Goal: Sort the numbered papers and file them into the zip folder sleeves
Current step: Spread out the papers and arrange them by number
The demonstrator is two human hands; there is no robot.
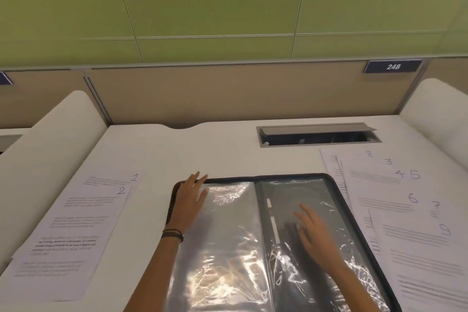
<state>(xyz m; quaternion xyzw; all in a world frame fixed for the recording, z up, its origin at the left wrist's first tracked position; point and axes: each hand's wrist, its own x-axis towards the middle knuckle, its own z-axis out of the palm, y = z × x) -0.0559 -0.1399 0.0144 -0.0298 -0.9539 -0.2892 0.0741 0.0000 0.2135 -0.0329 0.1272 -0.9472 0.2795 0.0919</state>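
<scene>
A dark zip folder (339, 200) lies open on the white desk, its clear plastic sleeves (228, 240) shiny and crinkled. My left hand (190, 200) rests flat with straight fingers on the folder's far left corner. My right hand (314, 233) lies open on the right-hand sleeve page. Papers numbered 1 and 2 (76, 215) are stacked to the left of the folder. To its right, several overlapping sheets (415, 223) show the numbers 3 to 9.
An open cable hatch (319, 134) is set in the desk behind the folder. White side dividers (58, 129) stand left and right. A beige back panel carries a blue plate reading 248 (393, 66).
</scene>
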